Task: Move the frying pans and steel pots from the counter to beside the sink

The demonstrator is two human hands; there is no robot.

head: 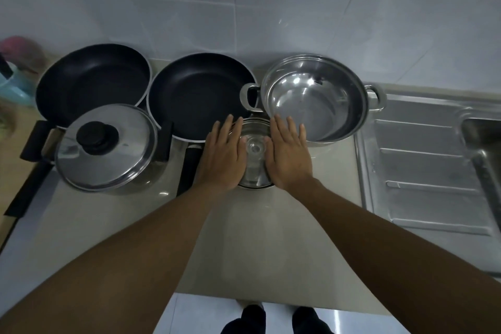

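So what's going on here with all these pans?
A person stands at a kitchen counter, left hand and right hand flat with straight fingers at either side of a small pot with a clear lid. Nothing is lifted. Two frying pans, a lidded pot and a big open pot sit on the counter. None is on the drainboard at the right.

The left forearm [141,247] and the right forearm [379,230] are bare along all their visible length. The left hand [225,154] and the right hand [288,154] are bare too. Lower down, both feet wear black footwear [253,317]; whether socks or shoes, I cannot tell.
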